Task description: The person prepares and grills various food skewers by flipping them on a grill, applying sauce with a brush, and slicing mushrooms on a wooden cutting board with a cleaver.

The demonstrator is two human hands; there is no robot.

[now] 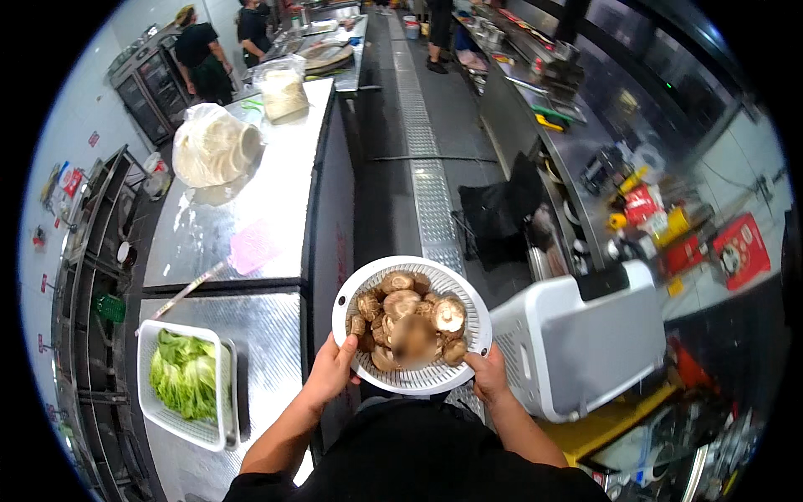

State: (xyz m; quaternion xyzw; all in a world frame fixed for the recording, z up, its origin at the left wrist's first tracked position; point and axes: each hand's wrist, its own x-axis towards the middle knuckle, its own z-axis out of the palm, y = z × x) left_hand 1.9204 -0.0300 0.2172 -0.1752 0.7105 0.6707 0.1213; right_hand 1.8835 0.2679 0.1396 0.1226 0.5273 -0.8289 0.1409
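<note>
A round white plastic colander [376, 273] full of brown mushrooms [401, 304] is held in front of my body, above the floor. My left hand [333, 366] grips its left rim, thumb on top. On the right rim my right hand [490, 374] has hold in the same way. To the left, on a metal worktop, stands a white plastic basket [145, 384] with green lettuce [186, 379] in it. A pink fly swatter [253, 248] lies farther up on the worktop.
Two plastic bags [210, 147] [281, 91] rest on the left worktop. A large white plastic bin [530, 351] stands close on my right. A grated floor drain [426, 169] runs along the aisle between counters. Several people are farther back.
</note>
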